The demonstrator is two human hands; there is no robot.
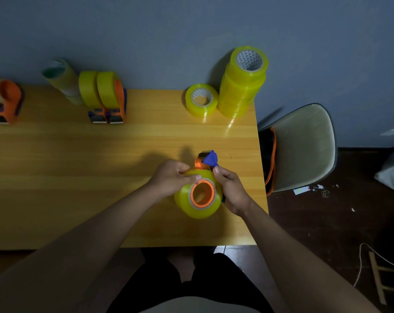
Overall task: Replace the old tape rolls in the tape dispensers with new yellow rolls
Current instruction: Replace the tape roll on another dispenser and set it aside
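An orange and blue tape dispenser (205, 159) lies near the table's right front, with a yellow roll (198, 208) seated on its orange hub. My left hand (171, 179) pinches the top of that roll, thumb on its face. My right hand (230, 188) grips the dispenser from the right side, thumb by the blue flap. Two dispensers with yellow rolls (108, 98) stand at the back left. Another orange dispenser (4, 100) with a pale roll sits at the far left edge. A single yellow roll (201, 100) lies beside a tall stack of yellow rolls (243, 82) at the back right.
A stack of pale old rolls (62, 80) leans at the back left by the wall. The wooden table (78, 154) ends just right of my right hand. A beige chair (304, 145) stands beyond that edge, with scraps on the dark floor.
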